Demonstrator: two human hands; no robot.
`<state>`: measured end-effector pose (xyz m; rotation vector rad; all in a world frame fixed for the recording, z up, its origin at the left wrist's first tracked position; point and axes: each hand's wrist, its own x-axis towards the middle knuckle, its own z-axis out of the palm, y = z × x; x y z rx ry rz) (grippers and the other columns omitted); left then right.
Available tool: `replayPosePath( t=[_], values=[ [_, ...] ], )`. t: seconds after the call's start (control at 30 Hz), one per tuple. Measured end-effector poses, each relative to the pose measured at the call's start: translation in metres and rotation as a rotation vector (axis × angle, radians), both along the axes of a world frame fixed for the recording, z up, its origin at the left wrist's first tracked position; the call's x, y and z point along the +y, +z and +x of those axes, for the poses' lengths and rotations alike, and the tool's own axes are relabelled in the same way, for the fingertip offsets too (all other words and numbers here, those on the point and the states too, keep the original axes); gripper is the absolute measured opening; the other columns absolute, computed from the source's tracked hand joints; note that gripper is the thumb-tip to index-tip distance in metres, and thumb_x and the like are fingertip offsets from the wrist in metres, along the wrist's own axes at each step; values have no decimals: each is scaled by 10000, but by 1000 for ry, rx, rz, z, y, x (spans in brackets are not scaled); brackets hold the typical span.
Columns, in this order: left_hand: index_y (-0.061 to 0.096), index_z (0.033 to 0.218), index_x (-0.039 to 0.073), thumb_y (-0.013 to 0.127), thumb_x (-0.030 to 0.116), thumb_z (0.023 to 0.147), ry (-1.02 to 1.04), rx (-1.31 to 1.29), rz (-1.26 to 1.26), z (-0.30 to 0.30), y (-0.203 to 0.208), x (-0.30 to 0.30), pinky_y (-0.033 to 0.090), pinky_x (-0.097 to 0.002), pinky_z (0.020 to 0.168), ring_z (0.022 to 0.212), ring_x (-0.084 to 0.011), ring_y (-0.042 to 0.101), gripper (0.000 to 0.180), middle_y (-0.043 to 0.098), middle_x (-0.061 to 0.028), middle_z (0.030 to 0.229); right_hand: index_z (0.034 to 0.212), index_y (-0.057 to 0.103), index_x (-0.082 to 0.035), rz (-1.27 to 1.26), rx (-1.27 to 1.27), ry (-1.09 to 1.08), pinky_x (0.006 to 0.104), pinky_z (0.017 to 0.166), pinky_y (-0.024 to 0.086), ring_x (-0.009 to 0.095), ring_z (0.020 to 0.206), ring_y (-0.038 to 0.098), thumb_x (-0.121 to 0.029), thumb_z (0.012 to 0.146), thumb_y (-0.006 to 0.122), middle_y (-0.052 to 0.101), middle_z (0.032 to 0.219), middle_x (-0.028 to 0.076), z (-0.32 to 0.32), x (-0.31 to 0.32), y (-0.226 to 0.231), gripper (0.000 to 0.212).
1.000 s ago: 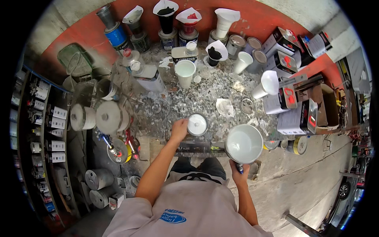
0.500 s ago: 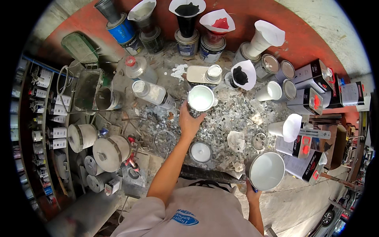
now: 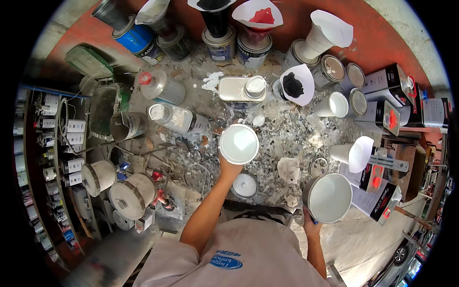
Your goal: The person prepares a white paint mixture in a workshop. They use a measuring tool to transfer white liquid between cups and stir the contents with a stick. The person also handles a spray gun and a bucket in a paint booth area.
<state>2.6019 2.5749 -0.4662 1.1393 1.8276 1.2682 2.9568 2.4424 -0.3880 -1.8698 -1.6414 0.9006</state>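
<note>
My left hand (image 3: 230, 168) is closed round a white cup (image 3: 239, 144), held over the middle of the paint-spattered bench (image 3: 272, 138). The cup's inside looks pale; whether liquid lies in it I cannot tell. At the front right, my right hand (image 3: 311, 224) grips a larger round can (image 3: 330, 197), tilted with its pale inside facing up. Something small and blue shows by its fingers, too small to name. Just below the cup, near the bench edge, sits a round pale lid or can top (image 3: 244, 185). Beyond the cup lies a small whitish disc (image 3: 258, 120).
A rectangular tin (image 3: 229, 89) with a white cap stands farther back. Two bottles, one red-capped (image 3: 160, 87), are at left. Paint cans with paper-lined funnels (image 3: 258, 21) line the red wall. White cups (image 3: 332, 105) and solvent tins (image 3: 380, 117) crowd the right; lidded pots (image 3: 133, 196) stand at left.
The white cup has come up and toward me in my left hand, uncovering the small whitish disc. My right hand has shifted slightly right and up with the can.
</note>
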Motion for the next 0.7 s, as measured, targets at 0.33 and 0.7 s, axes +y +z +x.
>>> replayPosePath(
  t=[0.33, 0.7],
  values=[
    [637, 1153, 11, 848, 108, 697, -197, -209, -171, 27, 72, -10, 534, -348, 837, 975, -225, 693, 512, 717, -122, 1073, 1115, 651, 31, 16, 213, -212, 287, 833, 491, 147, 929, 609, -54, 852, 762, 677, 1054, 72, -19, -2, 23, 298],
    [686, 1053, 24, 821, 108, 702, -269, -222, -103, 41, 96, -40, 543, -361, 770, 888, -271, 717, 385, 737, -129, 944, 1057, 677, 27, 84, 176, -202, 292, 801, 497, 143, 886, 612, -47, 855, 749, 681, 995, 57, -14, -16, 36, 226]
  ],
)
